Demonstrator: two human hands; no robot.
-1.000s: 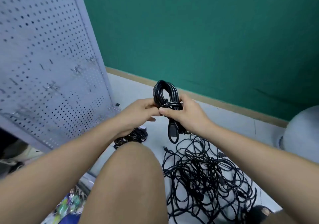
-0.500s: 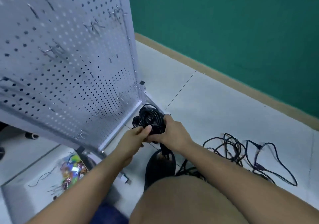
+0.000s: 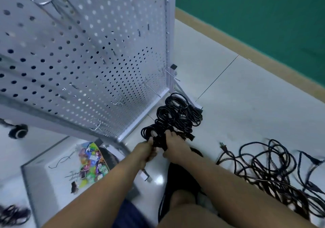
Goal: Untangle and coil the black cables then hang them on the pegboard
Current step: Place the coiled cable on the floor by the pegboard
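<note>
The coil (image 3: 149, 132), gripped by left hand (image 3: 143, 151) and right hand (image 3: 175, 146), should be held tight and slid onto the hook (image 3: 96, 127) left of them.

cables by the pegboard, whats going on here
A person grips a coiled black cable with the left hand and the right hand, low by the foot of the pegboard. More coiled cables lie on the floor just beyond it. The lower hooks carry no cable, so nothing is hung yet. A tangled heap of black cables lies on the floor to the right, not yet sorted.
</note>
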